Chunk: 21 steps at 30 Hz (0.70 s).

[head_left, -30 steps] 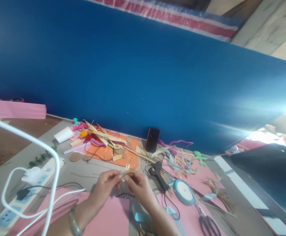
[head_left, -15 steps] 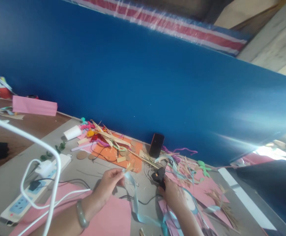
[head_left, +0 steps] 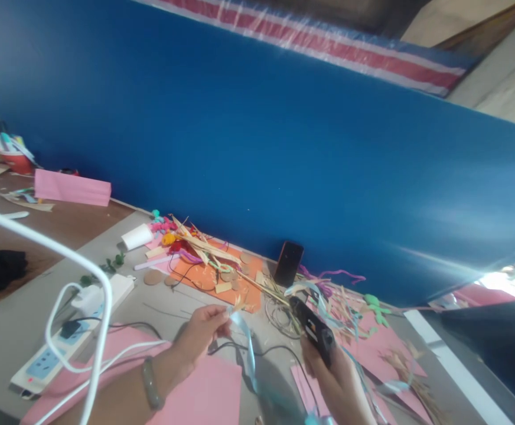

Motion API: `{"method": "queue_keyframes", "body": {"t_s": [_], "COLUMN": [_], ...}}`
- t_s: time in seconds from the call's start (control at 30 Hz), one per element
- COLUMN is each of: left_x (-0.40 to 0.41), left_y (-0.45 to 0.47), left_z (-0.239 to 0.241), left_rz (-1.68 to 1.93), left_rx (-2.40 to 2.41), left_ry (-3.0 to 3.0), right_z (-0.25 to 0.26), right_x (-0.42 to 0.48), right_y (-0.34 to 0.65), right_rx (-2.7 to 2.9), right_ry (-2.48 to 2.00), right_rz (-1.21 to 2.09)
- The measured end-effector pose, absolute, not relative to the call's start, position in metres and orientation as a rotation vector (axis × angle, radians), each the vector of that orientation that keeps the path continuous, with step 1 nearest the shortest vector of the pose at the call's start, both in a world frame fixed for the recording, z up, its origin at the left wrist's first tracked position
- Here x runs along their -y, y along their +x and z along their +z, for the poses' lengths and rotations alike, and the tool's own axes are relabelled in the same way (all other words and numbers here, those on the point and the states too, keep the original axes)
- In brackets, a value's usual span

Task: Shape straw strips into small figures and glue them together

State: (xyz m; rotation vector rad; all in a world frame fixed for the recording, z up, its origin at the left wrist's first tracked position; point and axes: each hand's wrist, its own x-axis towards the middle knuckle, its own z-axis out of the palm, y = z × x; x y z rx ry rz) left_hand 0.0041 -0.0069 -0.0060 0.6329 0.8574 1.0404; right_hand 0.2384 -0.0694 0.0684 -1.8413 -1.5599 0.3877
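My right hand (head_left: 332,369) has lifted the glue gun (head_left: 313,327) off the desk (head_left: 13,330); left hand (head_left: 204,330) pinches ribbon (head_left: 246,342).

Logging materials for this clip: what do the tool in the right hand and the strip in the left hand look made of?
Glue gun: black matte plastic, likely, judging by its moulded body. Ribbon: pale blue satin-like fabric, hanging limp with slight sheen.

Bare forearms, grey-green bangle (head_left: 150,383) on left wrist
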Motion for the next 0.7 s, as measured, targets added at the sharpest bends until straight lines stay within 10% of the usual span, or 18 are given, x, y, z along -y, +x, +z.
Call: {"method": "queue_keyframes", "body": {"t_s": [0.2,0.7], "left_x": [0.006,0.012], "left_y": [0.004,0.001], "left_z": [-0.012,0.01], "left_rz": [1.029,1.038], "left_rx": [-0.828,-0.823], "left_ry": [0.661,0.567], "right_z": [0.072,0.076], "right_x": [0.085,0.069], "right_y": [0.198,0.174], "right_rx": [1.681,1.764], "right_ry": [-1.713,-1.909], "right_rz": [0.896,0.946]}}
